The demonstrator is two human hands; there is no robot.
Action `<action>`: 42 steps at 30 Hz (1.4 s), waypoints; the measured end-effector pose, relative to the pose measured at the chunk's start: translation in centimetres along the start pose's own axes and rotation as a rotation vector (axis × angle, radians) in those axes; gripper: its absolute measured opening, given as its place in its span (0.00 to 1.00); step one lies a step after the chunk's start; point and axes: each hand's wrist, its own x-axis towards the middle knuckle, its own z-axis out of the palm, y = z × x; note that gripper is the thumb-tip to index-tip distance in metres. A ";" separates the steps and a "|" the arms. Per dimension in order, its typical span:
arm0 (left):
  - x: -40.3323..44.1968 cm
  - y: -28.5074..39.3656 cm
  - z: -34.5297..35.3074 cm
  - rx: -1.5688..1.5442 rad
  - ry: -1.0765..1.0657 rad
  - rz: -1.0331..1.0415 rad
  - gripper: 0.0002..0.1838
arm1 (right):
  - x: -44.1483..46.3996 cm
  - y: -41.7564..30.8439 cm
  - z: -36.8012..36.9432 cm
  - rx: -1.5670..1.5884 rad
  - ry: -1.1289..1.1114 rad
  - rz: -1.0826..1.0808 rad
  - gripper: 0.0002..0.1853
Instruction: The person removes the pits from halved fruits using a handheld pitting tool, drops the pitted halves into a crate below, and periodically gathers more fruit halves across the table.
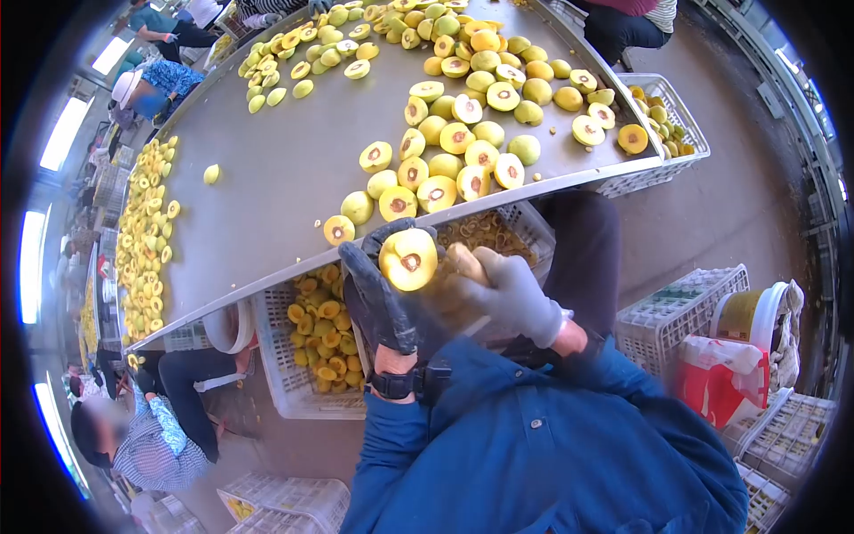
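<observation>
A yellow peach half [408,260] is held in my left hand [384,307], which wears a black glove. Its cut face points up and shows the brown stone in the middle. Just to the right, my right hand [516,298] in a grey glove has its fingers curled closed. A tan, blurred shape sticks out at those fingers; whether it is a tool handle or stained fingertips I cannot make out. Both hands are over my lap, in front of the metal table [267,196]. Halved peaches [436,193] with stones lie along its near edge.
Below the table, a white crate [276,356] holds pitted peach halves, and another crate [540,236] holds brownish scraps. More peach halves [147,240] line the table's left edge. A crate of peaches [689,116] stands at right. Co-workers sit around the table, one person [160,445] at lower left.
</observation>
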 end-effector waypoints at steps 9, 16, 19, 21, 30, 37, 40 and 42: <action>-1.3 -1.6 -1.2 0.089 -0.108 0.004 0.25 | -0.3 -2.4 -0.5 -0.466 -0.001 -0.280 0.14; -1.2 -1.4 -1.4 0.245 -0.073 0.175 0.21 | -0.3 -1.4 -0.8 -0.489 -0.016 -0.269 0.13; -1.4 -2.0 -1.5 0.286 -0.069 0.198 0.21 | -0.1 -1.6 -1.5 -0.511 -0.102 -0.226 0.13; -1.3 -2.5 -1.1 0.273 -0.039 0.185 0.21 | 0.0 -1.6 -1.7 -0.532 -0.157 -0.176 0.14; 0.3 -7.5 -2.2 0.142 -0.249 0.217 0.27 | 0.8 -0.4 -2.3 -0.285 -0.456 0.014 0.14; 5.8 3.3 2.8 -0.031 0.099 0.122 0.24 | 0.4 0.8 -1.1 0.180 -0.311 0.234 0.15; 6.3 5.3 4.7 -0.252 0.263 0.312 0.27 | -0.6 -0.8 -1.6 0.437 -0.476 0.494 0.15; 5.8 5.1 3.5 -0.271 0.134 0.263 0.29 | -0.7 -2.5 -3.1 0.393 -0.550 0.535 0.14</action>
